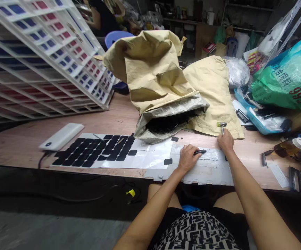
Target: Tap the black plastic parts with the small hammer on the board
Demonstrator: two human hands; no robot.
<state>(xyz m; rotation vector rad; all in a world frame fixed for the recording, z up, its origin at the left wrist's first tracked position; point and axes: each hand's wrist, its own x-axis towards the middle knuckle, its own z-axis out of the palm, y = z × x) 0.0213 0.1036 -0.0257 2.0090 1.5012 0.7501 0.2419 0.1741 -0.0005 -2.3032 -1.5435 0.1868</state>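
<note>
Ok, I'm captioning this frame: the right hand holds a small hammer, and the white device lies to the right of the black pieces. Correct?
One slip: the head view shows the white device left of the black pieces. The right hand does hold a small hammer.

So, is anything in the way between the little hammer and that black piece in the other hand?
Nothing visible blocks the gap between the small hammer in the right hand and the slim black piece in the left hand. The tan sack shows just behind the hammer's head; whether they touch, I can't tell.
</note>
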